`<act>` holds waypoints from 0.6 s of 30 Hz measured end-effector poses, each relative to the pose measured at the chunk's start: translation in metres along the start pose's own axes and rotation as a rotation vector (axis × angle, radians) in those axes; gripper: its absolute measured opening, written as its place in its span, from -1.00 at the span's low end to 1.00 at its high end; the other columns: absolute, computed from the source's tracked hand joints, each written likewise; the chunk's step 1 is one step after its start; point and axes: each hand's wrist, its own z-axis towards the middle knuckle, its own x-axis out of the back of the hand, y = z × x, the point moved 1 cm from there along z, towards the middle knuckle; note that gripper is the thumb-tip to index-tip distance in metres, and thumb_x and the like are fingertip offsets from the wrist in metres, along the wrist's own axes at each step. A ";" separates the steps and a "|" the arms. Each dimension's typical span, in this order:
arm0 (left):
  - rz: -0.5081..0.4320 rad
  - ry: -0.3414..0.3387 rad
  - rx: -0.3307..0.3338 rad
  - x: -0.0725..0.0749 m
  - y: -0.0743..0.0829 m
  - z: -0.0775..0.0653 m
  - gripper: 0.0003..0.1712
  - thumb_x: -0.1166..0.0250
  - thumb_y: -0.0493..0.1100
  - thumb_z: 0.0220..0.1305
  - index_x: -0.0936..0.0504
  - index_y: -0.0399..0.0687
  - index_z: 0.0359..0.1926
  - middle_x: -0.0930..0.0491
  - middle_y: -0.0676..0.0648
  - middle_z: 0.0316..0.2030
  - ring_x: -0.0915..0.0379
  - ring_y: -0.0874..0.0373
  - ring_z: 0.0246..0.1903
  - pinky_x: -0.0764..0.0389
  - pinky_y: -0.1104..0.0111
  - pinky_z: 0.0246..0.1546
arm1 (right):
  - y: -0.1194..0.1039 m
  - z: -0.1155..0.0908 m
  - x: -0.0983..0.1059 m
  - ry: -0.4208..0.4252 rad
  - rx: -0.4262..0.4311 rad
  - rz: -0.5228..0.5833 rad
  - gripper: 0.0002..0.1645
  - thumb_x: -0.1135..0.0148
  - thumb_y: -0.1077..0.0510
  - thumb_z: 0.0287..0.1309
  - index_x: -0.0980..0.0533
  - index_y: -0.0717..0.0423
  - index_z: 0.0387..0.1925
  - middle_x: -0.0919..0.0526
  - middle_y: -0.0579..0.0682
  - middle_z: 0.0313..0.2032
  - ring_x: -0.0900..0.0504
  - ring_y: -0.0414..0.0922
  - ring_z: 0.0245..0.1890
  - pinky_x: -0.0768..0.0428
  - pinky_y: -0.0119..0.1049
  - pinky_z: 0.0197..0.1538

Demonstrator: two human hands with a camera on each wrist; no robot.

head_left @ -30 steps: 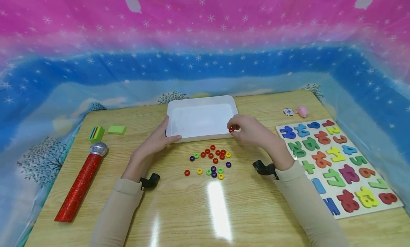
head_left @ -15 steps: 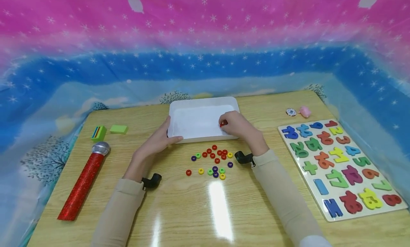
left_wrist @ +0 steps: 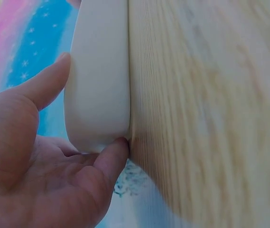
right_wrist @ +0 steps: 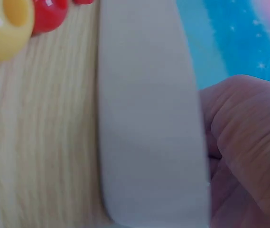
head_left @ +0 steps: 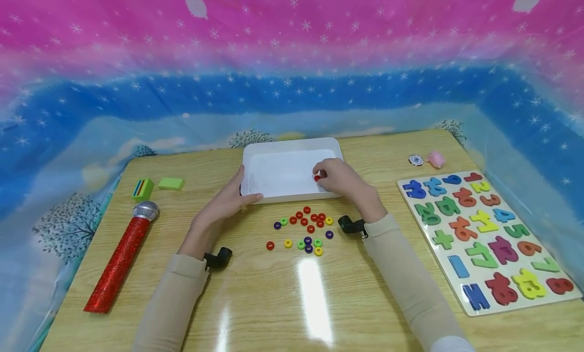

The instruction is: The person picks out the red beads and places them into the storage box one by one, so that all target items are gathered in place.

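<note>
A shallow white tray (head_left: 292, 197) lies at the back middle of the table. My left hand (head_left: 225, 197) holds its near left corner. In the left wrist view the thumb touches the rim, while fingers (left_wrist: 111, 161) reach round the corner to the base of the tray (left_wrist: 101, 76). Over the right part of the tray, my right hand (head_left: 339, 177) pinches a small red ring bead (head_left: 317, 178). The tray's side wall (right_wrist: 149, 118) hides those fingertips in the right wrist view. Several red, yellow, green and purple ring beads (head_left: 311, 229) are scattered before the tray.
To the left lie a red glittery microphone (head_left: 120, 260), a green striped block (head_left: 143, 189) and a flat green block (head_left: 171, 183). A number puzzle board (head_left: 488, 240) covers the right side. Behind it are a poker chip (head_left: 416, 160) and a pink pig figure (head_left: 436, 159).
My right hand has moved left from the tray's near right rim to inside it, carrying the red bead. During the last half second it has barely moved. The left hand keeps its place.
</note>
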 end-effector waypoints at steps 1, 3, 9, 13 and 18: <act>-0.003 0.002 0.005 0.000 0.000 0.000 0.18 -0.21 0.15 0.20 0.53 0.07 0.42 0.46 -0.03 0.46 0.47 0.06 0.45 0.13 0.04 0.41 | -0.001 -0.001 0.002 0.003 0.006 0.005 -0.67 -0.08 0.25 0.10 -0.58 0.05 -0.08 -0.55 -0.05 -0.39 -0.38 -0.10 -0.41 -0.36 -0.28 -0.32; -0.001 0.001 0.009 0.000 0.000 0.000 0.18 -0.21 0.16 0.19 0.53 0.06 0.42 0.47 -0.04 0.46 0.48 0.06 0.45 0.14 0.03 0.41 | -0.003 -0.005 0.006 0.010 0.022 0.011 -0.67 -0.09 0.24 0.12 -0.58 0.06 -0.06 -0.56 -0.05 -0.37 -0.39 -0.11 -0.39 -0.38 -0.28 -0.30; -0.003 0.009 0.017 0.001 0.002 -0.001 0.21 -0.22 0.21 0.16 0.51 0.05 0.43 0.46 -0.03 0.46 0.48 0.05 0.45 0.14 0.03 0.41 | -0.019 -0.021 0.025 0.015 0.087 0.041 -0.71 -0.17 0.19 0.15 -0.58 0.09 -0.07 -0.62 -0.06 -0.28 -0.50 -0.14 -0.29 -0.51 -0.28 -0.19; -0.017 -0.002 0.018 0.002 0.006 -0.003 0.20 -0.22 0.18 0.17 0.52 0.04 0.42 0.46 -0.04 0.46 0.47 0.03 0.45 0.14 0.01 0.41 | -0.026 -0.033 0.032 -0.032 0.120 0.063 -0.66 -0.20 0.17 0.15 -0.56 0.08 -0.01 -0.65 -0.01 -0.15 -0.55 -0.12 -0.16 -0.54 -0.23 -0.08; -0.013 0.006 0.007 -0.001 0.001 0.000 0.21 -0.23 0.20 0.16 0.51 0.05 0.43 0.45 -0.02 0.46 0.46 0.05 0.45 0.12 0.03 0.41 | -0.035 -0.050 0.029 -0.085 0.166 0.042 -0.65 -0.20 0.17 0.16 -0.56 0.02 0.01 -0.64 -0.04 -0.07 -0.56 -0.11 -0.09 -0.54 -0.20 -0.05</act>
